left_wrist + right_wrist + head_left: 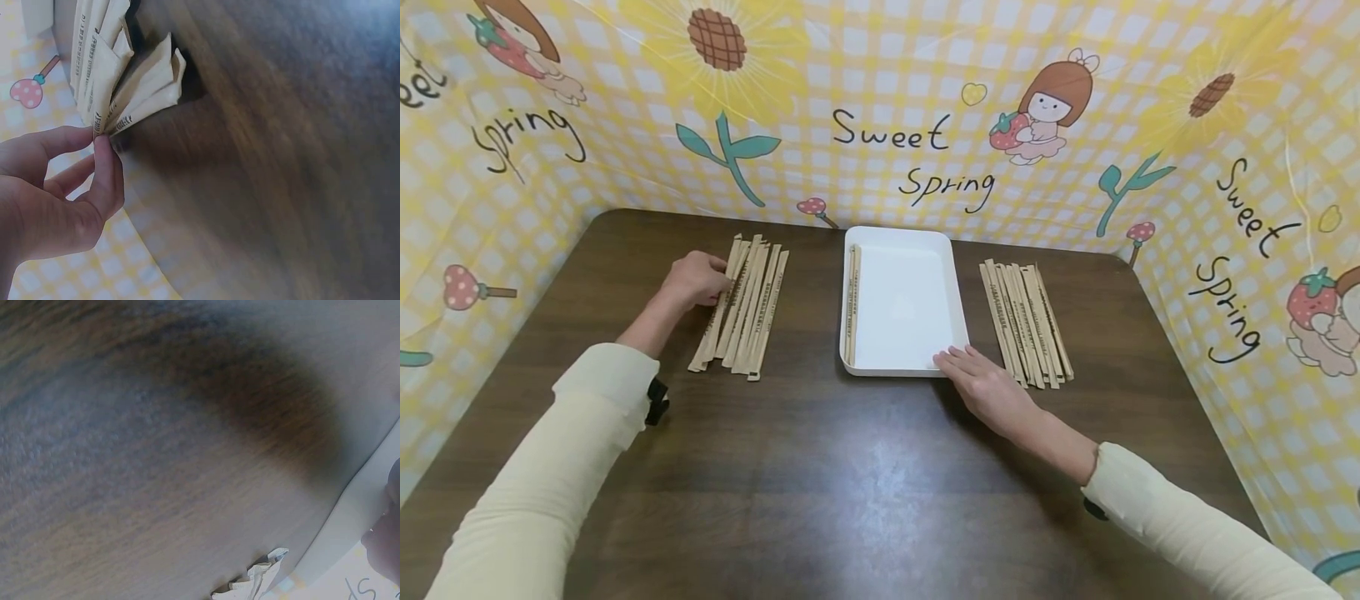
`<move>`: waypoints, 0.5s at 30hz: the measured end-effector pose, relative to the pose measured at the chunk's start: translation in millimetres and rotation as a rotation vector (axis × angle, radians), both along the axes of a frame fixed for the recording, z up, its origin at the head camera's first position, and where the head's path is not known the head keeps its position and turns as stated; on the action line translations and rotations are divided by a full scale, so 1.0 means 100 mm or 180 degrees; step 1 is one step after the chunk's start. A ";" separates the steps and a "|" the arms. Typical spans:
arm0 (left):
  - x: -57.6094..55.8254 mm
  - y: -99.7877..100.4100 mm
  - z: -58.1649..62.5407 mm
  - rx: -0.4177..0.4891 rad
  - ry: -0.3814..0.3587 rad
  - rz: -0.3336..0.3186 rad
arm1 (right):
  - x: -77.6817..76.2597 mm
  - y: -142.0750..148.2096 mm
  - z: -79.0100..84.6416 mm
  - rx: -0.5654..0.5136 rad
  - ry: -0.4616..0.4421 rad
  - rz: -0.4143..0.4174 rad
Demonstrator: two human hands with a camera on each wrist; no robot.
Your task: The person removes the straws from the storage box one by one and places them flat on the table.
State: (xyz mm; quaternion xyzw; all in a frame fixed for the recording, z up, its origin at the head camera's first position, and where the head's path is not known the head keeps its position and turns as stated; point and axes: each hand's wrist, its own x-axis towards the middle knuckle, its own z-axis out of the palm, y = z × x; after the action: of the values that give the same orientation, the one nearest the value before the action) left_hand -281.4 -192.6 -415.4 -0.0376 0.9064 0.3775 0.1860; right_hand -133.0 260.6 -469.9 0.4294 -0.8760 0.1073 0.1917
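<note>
My left hand is at the left bundle of slim sticks in printed brown paper sleeves. In the left wrist view, the thumb and forefinger of that hand pinch a paper-wrapped stick at the bundle's edge. A shallow white tray stands in the middle, with a couple of similar sticks along its left wall. My right hand rests its straight fingers on the tray's near right corner. Only dark fingertips of it show in the right wrist view.
A second bundle of paper-wrapped sticks lies right of the tray, just beyond the right hand. The dark wooden table meets a yellow checked cloth hanging at the back and both sides.
</note>
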 end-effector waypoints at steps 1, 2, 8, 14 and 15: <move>0.00 0.00 0.00 -0.0008 0.0006 -0.0002 | 0.00 0.00 0.00 0.0002 0.0001 0.0000; 0.01 -0.01 0.00 -0.0017 0.0011 0.0003 | 0.00 0.00 0.00 0.0005 0.0004 0.0000; 0.02 -0.04 -0.01 -0.0133 0.0032 -0.0035 | -0.01 -0.01 0.01 0.0011 0.0023 -0.0001; 0.03 -0.06 -0.01 -0.0160 0.0047 -0.0082 | -0.01 -0.02 0.00 -0.0015 0.0028 0.0004; 0.04 -0.06 0.00 -0.0148 0.0053 -0.0089 | -0.01 -0.02 0.00 -0.0017 0.0027 0.0006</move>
State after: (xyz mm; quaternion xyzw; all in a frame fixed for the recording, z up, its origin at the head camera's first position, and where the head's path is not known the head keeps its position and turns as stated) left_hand -277.8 -198.2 -415.6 -0.0260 0.9169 0.3539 0.1828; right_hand -134.2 258.6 -469.6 0.4302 -0.8745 0.1080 0.1964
